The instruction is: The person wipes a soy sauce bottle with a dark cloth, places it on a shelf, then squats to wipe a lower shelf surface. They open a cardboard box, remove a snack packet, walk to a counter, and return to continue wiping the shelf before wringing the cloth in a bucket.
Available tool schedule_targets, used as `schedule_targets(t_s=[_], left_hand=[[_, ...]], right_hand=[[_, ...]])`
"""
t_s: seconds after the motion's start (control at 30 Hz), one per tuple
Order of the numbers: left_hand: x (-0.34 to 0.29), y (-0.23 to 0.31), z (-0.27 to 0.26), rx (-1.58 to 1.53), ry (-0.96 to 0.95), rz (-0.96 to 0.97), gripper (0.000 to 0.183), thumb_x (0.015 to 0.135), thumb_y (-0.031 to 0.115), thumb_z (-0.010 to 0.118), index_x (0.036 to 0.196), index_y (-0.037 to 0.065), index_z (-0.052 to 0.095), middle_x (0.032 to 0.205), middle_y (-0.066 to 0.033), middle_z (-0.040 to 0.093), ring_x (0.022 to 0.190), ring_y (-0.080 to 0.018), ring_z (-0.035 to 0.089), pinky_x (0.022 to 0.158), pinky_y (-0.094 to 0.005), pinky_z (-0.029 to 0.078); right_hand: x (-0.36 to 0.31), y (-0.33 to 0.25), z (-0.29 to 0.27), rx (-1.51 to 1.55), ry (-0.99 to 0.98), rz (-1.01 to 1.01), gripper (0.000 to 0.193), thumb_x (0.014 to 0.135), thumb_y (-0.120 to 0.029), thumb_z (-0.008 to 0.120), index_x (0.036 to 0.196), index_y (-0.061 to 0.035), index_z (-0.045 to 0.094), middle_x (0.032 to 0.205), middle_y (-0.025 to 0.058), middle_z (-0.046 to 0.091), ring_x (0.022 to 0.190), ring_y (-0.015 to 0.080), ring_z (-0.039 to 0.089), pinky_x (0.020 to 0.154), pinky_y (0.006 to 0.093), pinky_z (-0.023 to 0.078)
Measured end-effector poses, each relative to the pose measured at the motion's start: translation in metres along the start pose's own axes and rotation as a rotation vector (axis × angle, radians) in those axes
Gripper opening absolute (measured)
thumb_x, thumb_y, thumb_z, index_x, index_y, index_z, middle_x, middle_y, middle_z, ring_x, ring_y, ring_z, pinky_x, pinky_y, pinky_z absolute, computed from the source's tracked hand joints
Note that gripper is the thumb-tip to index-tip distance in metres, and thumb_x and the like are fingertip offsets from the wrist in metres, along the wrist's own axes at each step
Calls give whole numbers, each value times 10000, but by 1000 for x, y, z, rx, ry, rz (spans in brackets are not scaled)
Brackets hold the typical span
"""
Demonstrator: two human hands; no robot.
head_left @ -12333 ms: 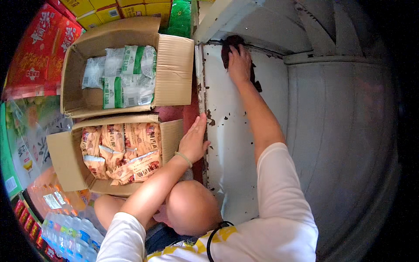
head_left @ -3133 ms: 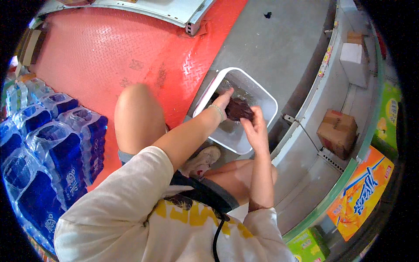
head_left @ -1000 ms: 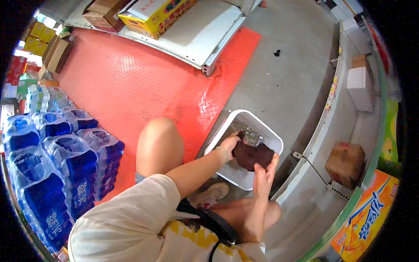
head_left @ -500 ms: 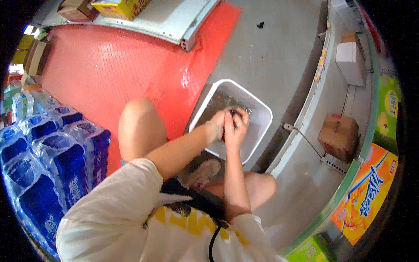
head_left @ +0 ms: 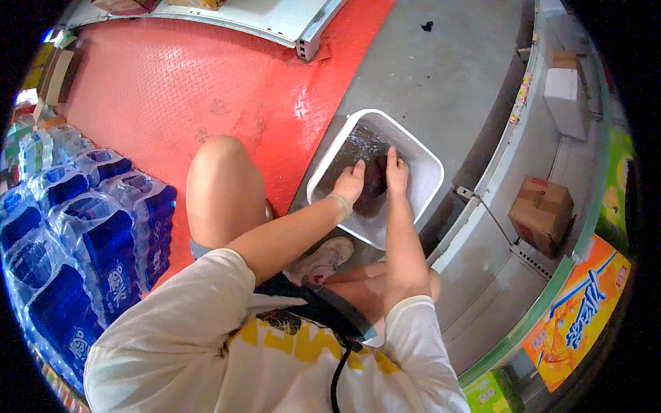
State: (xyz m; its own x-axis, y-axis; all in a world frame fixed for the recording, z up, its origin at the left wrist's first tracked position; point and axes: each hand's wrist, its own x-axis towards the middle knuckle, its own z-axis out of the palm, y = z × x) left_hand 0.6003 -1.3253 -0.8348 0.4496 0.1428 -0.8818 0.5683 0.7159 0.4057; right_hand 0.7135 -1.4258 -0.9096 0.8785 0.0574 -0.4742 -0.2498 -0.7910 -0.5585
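Observation:
A white, square-rimmed plastic bucket (head_left: pixel 431 157) stands on the floor before me, with murky, rippled water (head_left: pixel 363 142) inside. In it a dark, wet, limp piece, which looks like a cloth (head_left: pixel 374 184), hangs or lies between my hands. My left hand (head_left: pixel 350 182), with a band at its wrist, closes on the cloth's left side, thumb on top. At the cloth's right side is my right hand (head_left: pixel 397 172), thumb up, fingers partly hidden behind it. The cloth's lower part merges with the dark water.
Wrapped packs of blue-labelled bottles (head_left: pixel 89 234) stand at my left on red textured flooring (head_left: pixel 165 89). A metal shelf (head_left: pixel 475 275) runs along my right, holding a brown carton (head_left: pixel 542 212) and a white box (head_left: pixel 566 103). Another white shelf (head_left: pixel 255 20) is at the far left.
My hands were pressed together around the dark bundle over the bucket. Now they are apart, the right one farther right, and the cloth is spread between them. The view has shifted slightly.

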Motion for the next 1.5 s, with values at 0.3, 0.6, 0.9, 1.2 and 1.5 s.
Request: schedule_targets(t_s=[0.3,0.6,0.9,1.2,1.5], left_hand=[[0,19,-2,-354,91,-375,527,937,404,365,1394,356,106,1440,-76,258,1221,-401,369,948,-702,164],[57,8,-9,-468,-152,-406,618,865,614,309,1206,139,509,1180,-110,553,1086,-311,512,927,-590,295],[13,19,-9,-563,-332,-246,353,918,342,387,1175,142,524,1007,-115,595,928,-304,567,848,-467,457],[-21,47,18,-551,-461,-313,515,872,581,372,974,123,583,920,-94,613,831,-257,590,778,-394,478],[-12,34,13,-594,-731,-160,293,910,298,349,826,108,555,827,-91,584,769,-225,583,703,-392,481]], right_hand=[[-10,46,29,-351,-356,-5,441,822,-145,532,1221,-5,408,1207,235,447,1080,353,475,918,431,396],[-134,-53,-83,717,-365,6,286,783,-141,638,1041,-32,582,987,66,589,885,115,540,764,290,456],[-168,-114,-118,1109,-217,-99,418,728,47,528,1132,-40,465,998,59,533,875,166,532,816,297,445],[-142,-92,-54,113,142,-776,239,783,-174,648,632,-24,539,1277,130,466,1161,332,405,982,426,290],[-124,-108,-38,165,202,-723,242,790,-140,602,616,18,542,801,124,592,804,288,529,755,391,404]])
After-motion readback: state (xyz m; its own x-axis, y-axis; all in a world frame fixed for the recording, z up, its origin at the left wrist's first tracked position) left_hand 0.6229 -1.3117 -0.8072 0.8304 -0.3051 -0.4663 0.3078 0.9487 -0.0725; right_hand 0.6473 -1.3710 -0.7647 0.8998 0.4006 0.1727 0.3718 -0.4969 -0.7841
